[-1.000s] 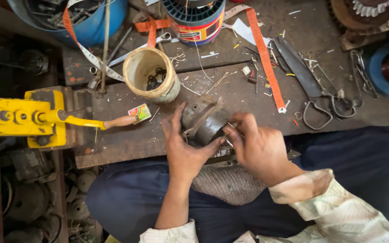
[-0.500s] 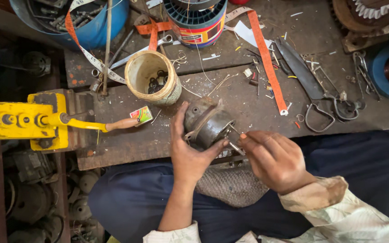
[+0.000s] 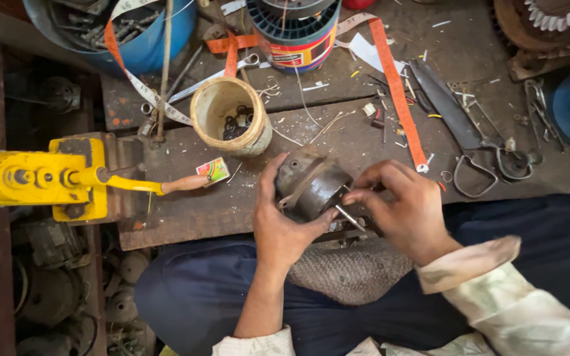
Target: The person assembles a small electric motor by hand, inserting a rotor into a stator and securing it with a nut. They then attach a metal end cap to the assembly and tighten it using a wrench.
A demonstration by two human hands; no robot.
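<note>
A person seated at a low metal workbench [image 3: 186, 217] grips a small round motor [image 3: 315, 184] at the bench's near edge, just above the lap. The left hand [image 3: 285, 227] wraps the motor from the near left side, thumb up along its left flank and fingers curled under and around its lower face, holding it tilted. A thin steel shaft [image 3: 349, 218] sticks out of the motor toward the lower right, pointing straight at the right hand [image 3: 407, 211]; that line, upper left to lower right, is the motor's long axis.

The right hand sits just beside the motor on its right, fingers bent and drawn together, the fingertips [image 3: 354, 196] pinching at the rim where the shaft leaves the housing. Whether a small part lies between them cannot be told. Of the two hands, the right is the one at the shaft end, while the left carries the weight.

Behind the motor stand a tan cup [image 3: 229, 115] of washers, a yellow press [image 3: 34, 178] with a wooden handle, an orange measuring tape [image 3: 397, 92] and dark shears [image 3: 456, 122].
</note>
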